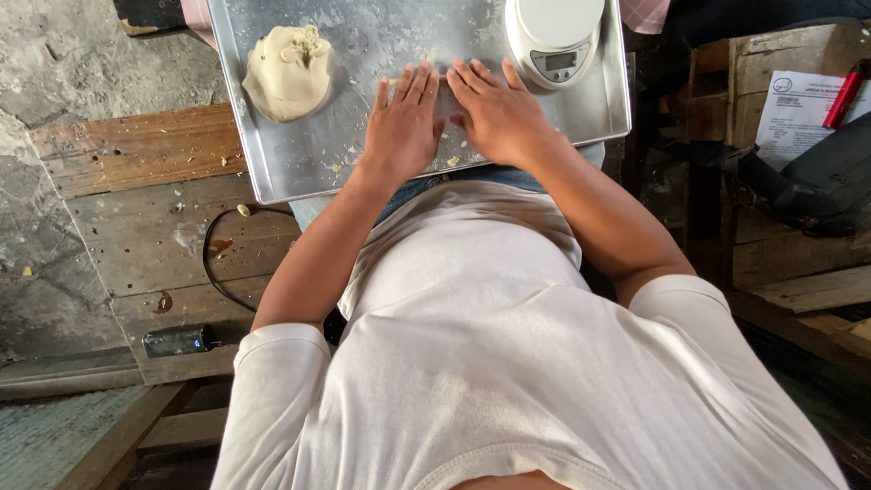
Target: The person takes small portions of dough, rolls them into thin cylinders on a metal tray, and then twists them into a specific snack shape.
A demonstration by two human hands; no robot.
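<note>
A silver metal tray (363,36) rests on my lap, dusted with crumbs of dough. My left hand (404,122) and my right hand (497,113) lie flat on it side by side, palms down and fingers stretched out, thumbs almost touching. Whatever may be under the palms is hidden. A lump of pale dough (288,73) sits on the tray's left part, a hand's width from my left hand. A white round digital scale (553,36) stands at the tray's far right corner, just beyond my right fingertips.
Worn wooden planks (136,154) lie to the left with a black cable (213,263) and a small dark box (180,340) on them. At the right are wooden crates (780,263), a printed paper sheet (798,113), a red marker (844,95) and a black bag (821,177).
</note>
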